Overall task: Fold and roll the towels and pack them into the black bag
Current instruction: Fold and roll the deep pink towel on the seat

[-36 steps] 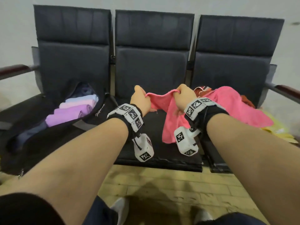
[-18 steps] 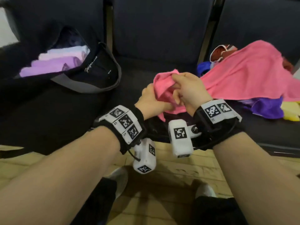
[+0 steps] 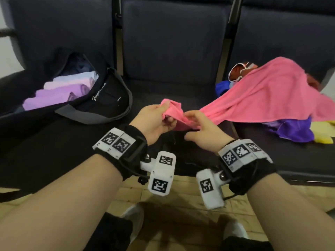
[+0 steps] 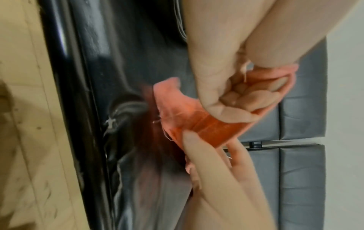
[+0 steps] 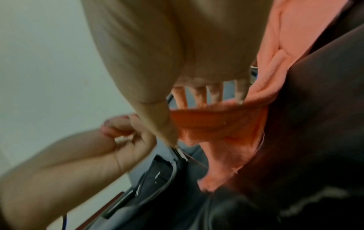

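A pink towel (image 3: 262,98) lies draped over a pile on the right seat, with one end pulled across to the middle seat. My left hand (image 3: 167,113) grips that bunched end, fingers curled round the cloth (image 4: 246,93). Just to its right, my right hand (image 3: 190,120) pinches the same edge between thumb and fingers (image 5: 216,123). A short stretch of towel spans the two hands. The black bag (image 3: 107,98) sits open on the left seat, with rolled purple, pink and white towels (image 3: 59,91) packed inside.
Under the pink towel on the right seat lie a purple towel (image 3: 293,129), a yellow one (image 3: 324,132), a blue one (image 3: 222,87) and a brown item with white trim (image 3: 238,71). The bag's grey strap (image 3: 94,118) loops onto the seat. Wooden floor (image 3: 181,201) below.
Both hands came down from in front of the middle seat back to just above its front. They bunched the towel end together, then drew slightly apart.
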The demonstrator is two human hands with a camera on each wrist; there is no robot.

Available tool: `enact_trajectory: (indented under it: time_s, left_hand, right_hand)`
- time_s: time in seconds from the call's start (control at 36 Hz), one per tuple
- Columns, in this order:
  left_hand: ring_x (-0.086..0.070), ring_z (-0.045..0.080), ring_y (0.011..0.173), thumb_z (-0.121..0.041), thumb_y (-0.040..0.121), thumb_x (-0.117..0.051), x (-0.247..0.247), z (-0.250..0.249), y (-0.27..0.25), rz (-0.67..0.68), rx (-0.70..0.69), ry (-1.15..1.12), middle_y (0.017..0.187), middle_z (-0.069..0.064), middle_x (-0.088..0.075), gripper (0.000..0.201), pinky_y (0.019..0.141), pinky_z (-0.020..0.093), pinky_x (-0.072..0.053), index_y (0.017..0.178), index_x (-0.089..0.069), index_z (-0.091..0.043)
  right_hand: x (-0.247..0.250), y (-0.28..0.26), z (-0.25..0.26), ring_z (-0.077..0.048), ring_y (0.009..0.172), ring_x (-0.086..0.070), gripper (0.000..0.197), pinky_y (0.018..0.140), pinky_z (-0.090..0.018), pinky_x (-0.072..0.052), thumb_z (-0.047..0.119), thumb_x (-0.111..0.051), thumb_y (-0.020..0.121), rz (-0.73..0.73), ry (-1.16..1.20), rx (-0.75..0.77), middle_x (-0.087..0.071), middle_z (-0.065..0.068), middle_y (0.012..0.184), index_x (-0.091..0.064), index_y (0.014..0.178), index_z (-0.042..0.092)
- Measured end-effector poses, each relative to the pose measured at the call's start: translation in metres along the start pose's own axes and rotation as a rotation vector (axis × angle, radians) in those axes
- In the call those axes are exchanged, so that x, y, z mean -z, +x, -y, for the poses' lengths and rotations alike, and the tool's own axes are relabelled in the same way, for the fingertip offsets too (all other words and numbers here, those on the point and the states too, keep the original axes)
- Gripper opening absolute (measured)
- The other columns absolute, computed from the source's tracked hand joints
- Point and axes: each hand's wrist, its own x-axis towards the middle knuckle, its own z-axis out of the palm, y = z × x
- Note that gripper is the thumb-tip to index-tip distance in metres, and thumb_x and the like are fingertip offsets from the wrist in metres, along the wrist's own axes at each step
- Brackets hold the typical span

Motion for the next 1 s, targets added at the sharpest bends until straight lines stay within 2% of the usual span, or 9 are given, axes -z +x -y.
enact_trajectory:
  time_s: [0.11, 0.39, 0.47, 0.56, 0.61, 0.72, 0.83, 0.92, 1.0]
  left_hand:
    - [-0.041, 0.005, 0.041, -0.025, 0.097, -0.054, -0.001, -0.008, -0.009, 0.056, 0.061, -0.211, 0.042, -0.003, -0.040, 0.027, 0.052, 0.021, -0.051, 0.079, -0.051, -0.005]
    - [-0.044, 0.005, 0.037, -0.026, 0.095, -0.057, 0.030, -0.021, 0.004, -0.188, -0.081, -0.606, 0.040, -0.004, -0.040, 0.032, 0.051, 0.022, -0.053, 0.069, -0.047, -0.010]
    - [-0.055, 0.006, 0.045, -0.025, 0.093, -0.061, 0.047, -0.023, 0.013, -0.286, -0.103, -0.575, 0.044, -0.002, -0.051, 0.021, 0.052, 0.024, -0.056, 0.084, -0.056, -0.006]
    - [-0.059, 0.007, 0.047, -0.017, 0.095, -0.058, 0.053, -0.024, 0.016, -0.339, -0.179, -0.577, 0.051, 0.000, -0.055, 0.040, 0.056, 0.025, -0.057, 0.133, -0.048, -0.009]
    - [-0.056, 0.006, 0.046, -0.012, 0.099, -0.052, 0.054, -0.028, 0.015, -0.366, -0.248, -0.574, 0.053, 0.000, -0.054, 0.030, 0.058, 0.023, -0.056, 0.129, -0.050, -0.015]
    - [-0.056, 0.006, 0.066, -0.004, 0.102, -0.039, 0.049, -0.027, 0.010, -0.339, -0.270, -0.377, 0.076, 0.003, -0.055, 0.029, 0.065, 0.014, -0.053, 0.124, -0.057, -0.009]
    - [-0.057, 0.010, 0.065, 0.004, 0.092, -0.049, 0.020, -0.014, -0.001, -0.278, -0.262, 0.063, 0.077, 0.005, -0.059, 0.033, 0.059, 0.013, -0.048, 0.122, -0.060, -0.005]
    - [-0.059, 0.018, 0.100, -0.012, 0.074, -0.073, 0.002, -0.006, -0.009, -0.102, -0.305, 0.472, 0.109, 0.005, -0.058, 0.052, 0.092, 0.026, -0.049, 0.124, -0.060, -0.021]
    - [-0.047, 0.014, 0.116, -0.028, 0.064, -0.075, -0.009, 0.000, -0.021, 0.076, -0.354, 0.749, 0.123, 0.001, -0.043, 0.071, 0.100, 0.027, -0.042, 0.130, -0.052, -0.029]
  right_hand:
    - [-0.014, 0.003, 0.002, -0.012, 0.109, -0.049, 0.045, 0.103, -0.038, -0.027, 0.039, -0.066, 0.084, -0.198, -0.306, -0.047, -0.054, 0.011, 0.111, -0.049, 0.124, 0.028]
    - [0.022, 0.008, -0.009, -0.035, 0.103, -0.058, 0.022, 0.091, -0.041, -0.030, 0.012, -0.045, 0.090, -0.626, -0.811, -0.065, -0.064, -0.016, 0.107, -0.057, 0.108, 0.009]
    - [0.041, 0.008, -0.014, -0.036, 0.104, -0.056, 0.024, 0.091, -0.042, -0.030, 0.012, -0.045, 0.089, -0.665, -0.907, -0.097, -0.062, -0.018, 0.110, -0.059, 0.109, 0.007]
    - [0.050, 0.007, -0.019, -0.039, 0.108, -0.052, 0.028, 0.090, -0.043, -0.033, 0.014, -0.048, 0.089, -0.674, -0.943, -0.113, -0.060, -0.020, 0.113, -0.061, 0.112, 0.004]
    - [0.054, 0.006, -0.024, -0.042, 0.109, -0.051, 0.029, 0.089, -0.046, -0.037, 0.011, -0.049, 0.089, -0.669, -0.881, -0.156, -0.058, -0.025, 0.115, -0.061, 0.112, -0.001]
    - [0.059, 0.005, -0.024, -0.046, 0.109, -0.052, 0.030, 0.090, -0.047, -0.037, 0.003, -0.043, 0.092, -0.686, -0.636, -0.185, -0.057, -0.033, 0.116, -0.057, 0.117, -0.008]
    - [0.045, 0.004, -0.005, -0.040, 0.109, -0.056, 0.029, 0.093, -0.036, -0.033, 0.002, -0.047, 0.093, -0.554, -0.552, 0.063, -0.064, -0.026, 0.115, -0.063, 0.116, -0.002]
    - [0.025, 0.002, 0.016, -0.030, 0.100, -0.058, 0.023, 0.085, -0.026, -0.034, 0.005, -0.054, 0.090, -0.442, -0.485, 0.264, -0.067, -0.016, 0.104, -0.070, 0.107, 0.006]
    - [0.010, 0.000, 0.036, -0.014, 0.082, -0.049, 0.017, 0.074, -0.017, -0.031, 0.011, -0.059, 0.089, -0.399, -0.382, 0.359, -0.056, -0.006, 0.089, -0.072, 0.100, 0.009]
